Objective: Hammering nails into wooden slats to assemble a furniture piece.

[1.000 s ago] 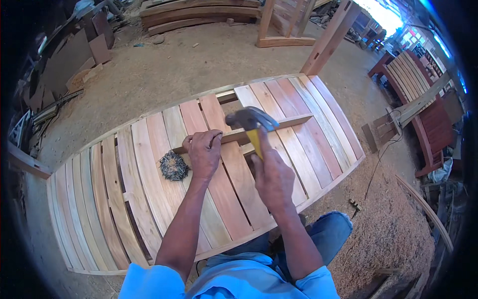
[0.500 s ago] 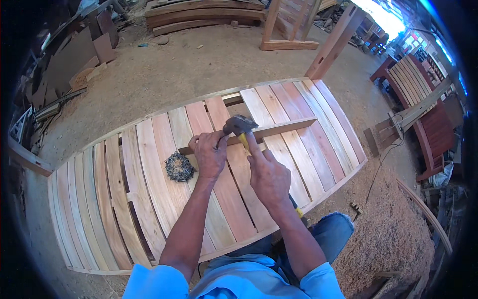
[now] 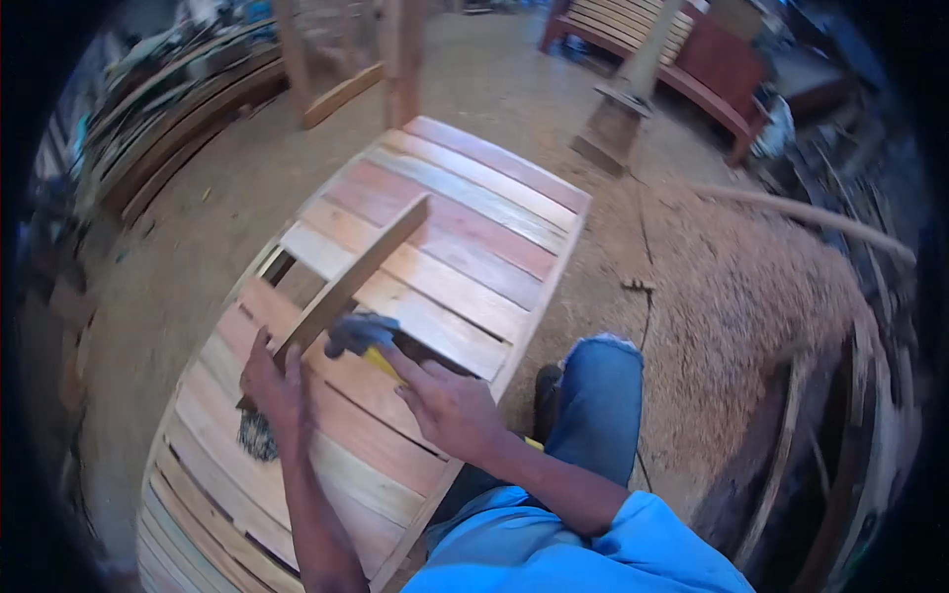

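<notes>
A claw hammer [image 3: 362,336] with a dark head and a yellow handle is in my right hand [image 3: 450,407], its fingers wrapped round the grip. The head hangs just right of a long narrow wooden strip [image 3: 361,269] that runs on edge across the slatted wooden panel [image 3: 474,259]. My left hand [image 3: 273,381] is closed on the strip's near end, thumb on one side and fingers on the other. Beside my left wrist, a clump of nails [image 3: 259,437] sits on the slats, partly hidden by the hand and strip.
One wooden post [image 3: 402,69] rises at the panel's far corner. Right of the panel lies a heap of wood shavings [image 3: 732,346], with a dark cord [image 3: 647,232] along its edge. A reddish slatted bench [image 3: 682,74] stands behind, and stacked timber [image 3: 183,124] lies at far left.
My view has swung right, so the panel appears turned and more shavings show. The hammer head has come away from my left hand. My left hand now grasps the strip across its sides.
</notes>
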{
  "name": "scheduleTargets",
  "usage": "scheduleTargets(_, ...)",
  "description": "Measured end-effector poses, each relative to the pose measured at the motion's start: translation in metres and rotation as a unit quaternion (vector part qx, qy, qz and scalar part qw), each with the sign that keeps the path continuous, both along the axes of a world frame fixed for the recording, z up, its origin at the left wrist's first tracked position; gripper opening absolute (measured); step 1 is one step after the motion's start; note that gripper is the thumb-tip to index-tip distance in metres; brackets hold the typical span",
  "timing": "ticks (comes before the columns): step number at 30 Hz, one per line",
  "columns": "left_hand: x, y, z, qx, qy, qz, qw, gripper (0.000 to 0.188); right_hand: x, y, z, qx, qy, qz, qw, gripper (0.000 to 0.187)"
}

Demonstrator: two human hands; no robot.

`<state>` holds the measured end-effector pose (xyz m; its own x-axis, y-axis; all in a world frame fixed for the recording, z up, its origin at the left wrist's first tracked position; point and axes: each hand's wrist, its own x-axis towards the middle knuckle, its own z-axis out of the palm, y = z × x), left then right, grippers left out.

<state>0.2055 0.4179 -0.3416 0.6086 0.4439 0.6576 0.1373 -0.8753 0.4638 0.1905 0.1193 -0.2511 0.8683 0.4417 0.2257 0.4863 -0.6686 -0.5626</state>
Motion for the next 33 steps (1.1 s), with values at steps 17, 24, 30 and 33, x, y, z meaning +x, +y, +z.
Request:
scheduleTargets(17,0.153,-0.29,0.006,0.0,0.113,-0.454,0.884,0.024,-0.105,-0.169,0.012,0.185,0.09,-0.401,0.893,0.071)
scheduleTargets(24,0.181,-0.316,-0.002,-0.005,0.176,-0.478,0.86,0.023,-0.079,-0.18,0.006,0.149,0.041,-0.407,0.9,0.071)
scheduleTargets(30,0.179,-0.314,0.008,-0.006,0.201,-0.509,0.837,0.024,-0.022,-0.184,0.003,0.041,0.018,-0.395,0.918,0.071)
scheduleTargets(33,0.182,-0.312,0.008,-0.029,0.206,-0.508,0.836,0.022,-0.002,-0.186,0.001,-0.005,0.0,-0.384,0.923,0.073)
